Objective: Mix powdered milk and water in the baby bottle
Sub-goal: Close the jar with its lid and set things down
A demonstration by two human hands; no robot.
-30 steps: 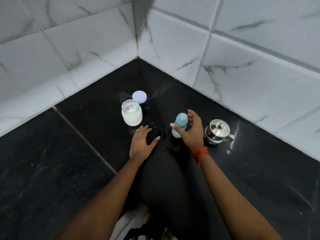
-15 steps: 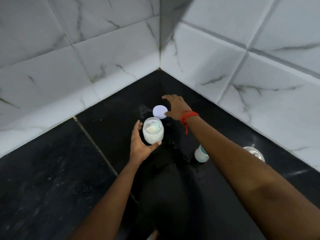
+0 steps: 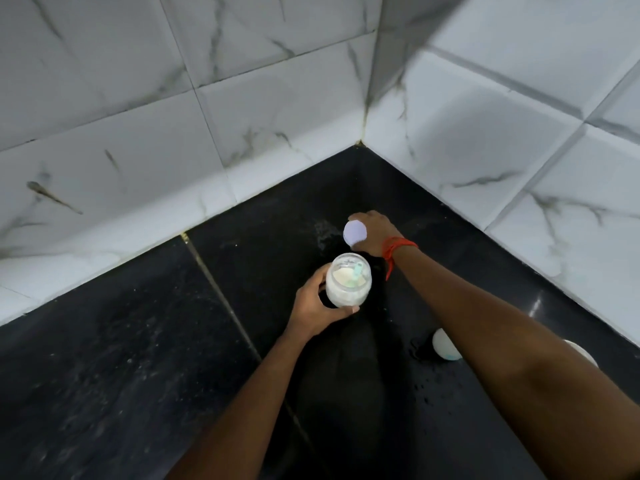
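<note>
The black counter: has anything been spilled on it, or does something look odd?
Yes. A whitish, powdery-looking smear lies on the counter beside the lid the right hand grips, and droplets spot the surface beside the baby bottle. The powder jar in the left hand stands open.

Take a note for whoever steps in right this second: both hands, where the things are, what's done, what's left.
Left hand grips the powder jar, upright and open, powder inside.
Right hand pinches the lilac lid just behind the jar.
Baby bottle stands on the black counter to the right, partly hidden by the right forearm; contents not visible.
Done: jar opened; whether the bottle got powder is unclear.
Left: probably lid back on the jar, then check and shake the bottle.
</note>
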